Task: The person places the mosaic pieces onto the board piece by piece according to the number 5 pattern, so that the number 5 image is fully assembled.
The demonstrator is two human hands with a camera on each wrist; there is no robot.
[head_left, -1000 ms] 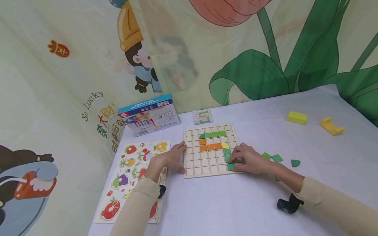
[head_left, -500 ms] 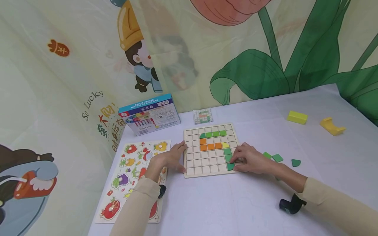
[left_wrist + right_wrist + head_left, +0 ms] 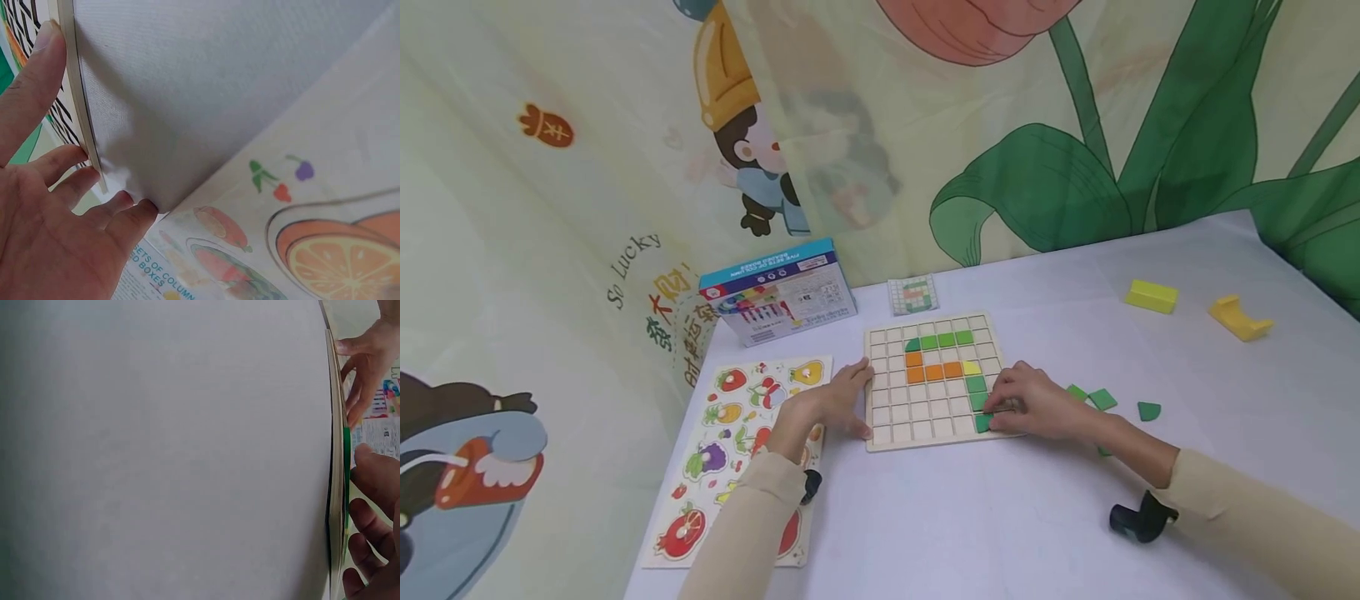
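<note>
While both hands work at the wooden grid board [image 3: 925, 417], it lies flat on the white counter [image 3: 1000, 517], nearly square, its near edge running left to right and turned slightly counter-clockwise against the counter's front.

At far left the printed wall cloth reads "So Lucky" [image 3: 636, 254] above Chinese characters. A fruit puzzle sheet [image 3: 730, 433] lies flat with its long axis running away from the person. Behind it stands a blue box [image 3: 778, 292], long side toward the person; the left wrist view shows part of its print, "SETS OF COLUMN ... BOXES".

The left hand [image 3: 831, 404] rests against the board's left edge, fingers spread and fairly straight, tips pressing the rim; the left wrist view confirms the thumb along the edge.

A small pattern card [image 3: 914, 295] lies just beyond the board. On the board, green, orange and one yellow tile form a hooked line from the upper middle down to the lower right.

The right hand [image 3: 1037, 404] lies on the board's lower right corner, fingers curled down onto a green tile [image 3: 983, 422]; whether they pinch or only press it cannot be told.

Loose green tiles [image 3: 1103, 400] lie just right of that hand. Far right sit a yellow block [image 3: 1152, 297] and a yellow bracket piece [image 3: 1238, 317], well apart from the board.
</note>
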